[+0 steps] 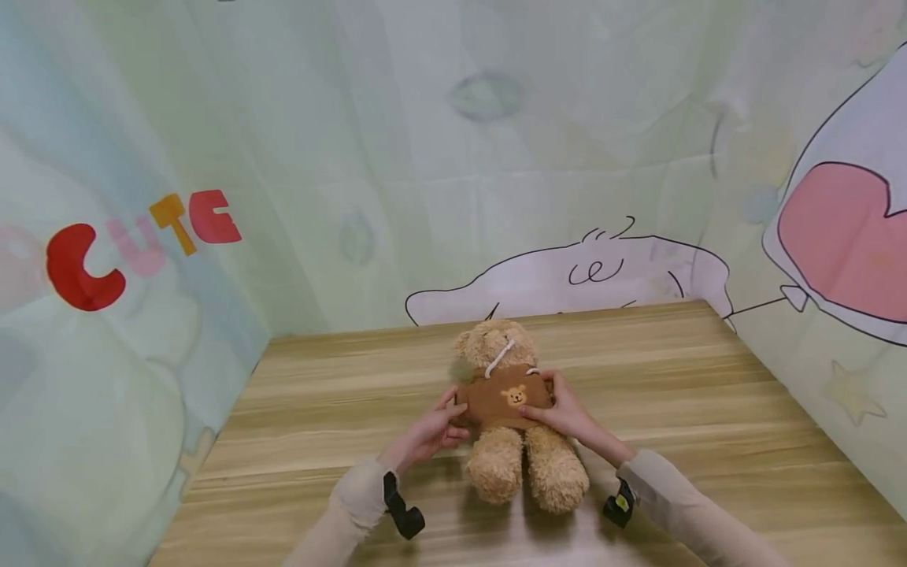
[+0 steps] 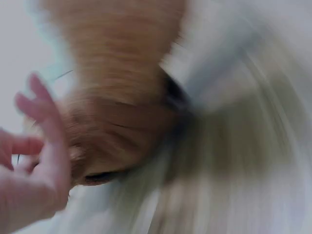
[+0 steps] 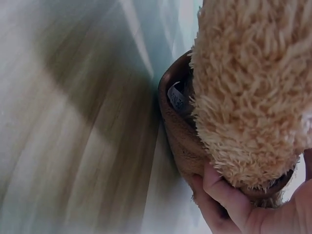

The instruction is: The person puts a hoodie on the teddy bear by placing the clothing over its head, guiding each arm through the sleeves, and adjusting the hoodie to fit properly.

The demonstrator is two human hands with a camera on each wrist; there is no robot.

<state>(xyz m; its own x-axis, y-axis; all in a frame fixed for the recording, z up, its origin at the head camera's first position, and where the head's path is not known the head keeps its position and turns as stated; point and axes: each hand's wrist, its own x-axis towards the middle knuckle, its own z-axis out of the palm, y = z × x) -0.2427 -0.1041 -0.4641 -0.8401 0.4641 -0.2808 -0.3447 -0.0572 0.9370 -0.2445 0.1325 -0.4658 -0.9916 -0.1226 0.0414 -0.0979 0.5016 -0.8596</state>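
Observation:
A light-brown teddy bear [image 1: 496,466] in a brown hooded top [image 1: 489,405] lies face up on the wooden table, legs toward me. White drawstrings [image 1: 499,360] cross its face, and a small bear face is printed on the chest. My left hand [image 1: 430,431] pinches the sleeve on the bear's left-hand side between thumb and index finger, the other fingers loosely bent. On the opposite side, my right hand [image 1: 567,408] grips the top, thumb on the front and fingers round the side. The right wrist view shows fingers [image 3: 229,197] holding the hem, with a label [image 3: 176,96] inside.
The wood-grain table [image 1: 340,386] reaches back to a printed cloth [image 1: 340,173] hung on three sides. Black straps [image 1: 402,508] sit on both wrists. The left wrist view is heavily blurred.

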